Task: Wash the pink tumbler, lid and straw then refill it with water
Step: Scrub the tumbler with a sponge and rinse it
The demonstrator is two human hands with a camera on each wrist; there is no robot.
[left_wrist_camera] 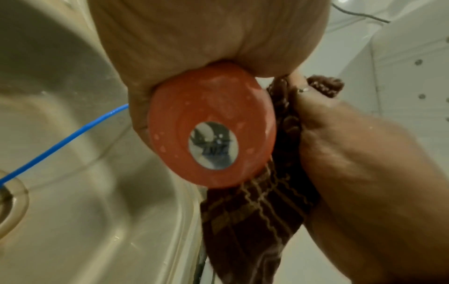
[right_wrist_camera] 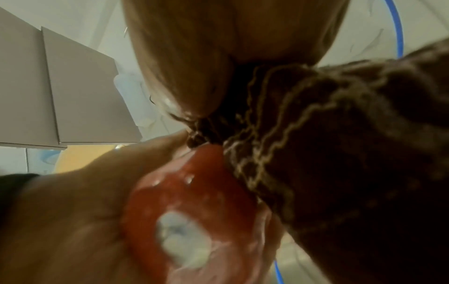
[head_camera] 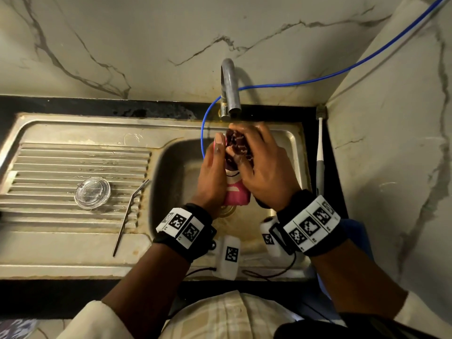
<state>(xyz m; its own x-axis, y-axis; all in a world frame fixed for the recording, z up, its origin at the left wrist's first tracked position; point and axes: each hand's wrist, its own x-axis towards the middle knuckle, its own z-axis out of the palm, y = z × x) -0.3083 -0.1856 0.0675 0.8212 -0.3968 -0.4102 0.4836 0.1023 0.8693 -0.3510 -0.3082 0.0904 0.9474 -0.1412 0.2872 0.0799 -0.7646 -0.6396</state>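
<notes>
Over the sink basin (head_camera: 171,172), just below the tap (head_camera: 231,94), the left hand (head_camera: 211,177) is gripping the pink tumbler (head_camera: 236,192) around its wall while the right hand (head_camera: 264,170) is clutching a brown checked cloth (left_wrist_camera: 255,211) against its mouth. Wet and soapy, the stiff tumbler is probably slipping easily, so holding it mid-body looks safest.

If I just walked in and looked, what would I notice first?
First, the two hands over the sink basin under the tap: the left hand holds the pink tumbler while the right hand presses a dark brown cloth into its mouth. Next, the clear lid and the metal straw lying on the ridged drainboard to the left.
</notes>
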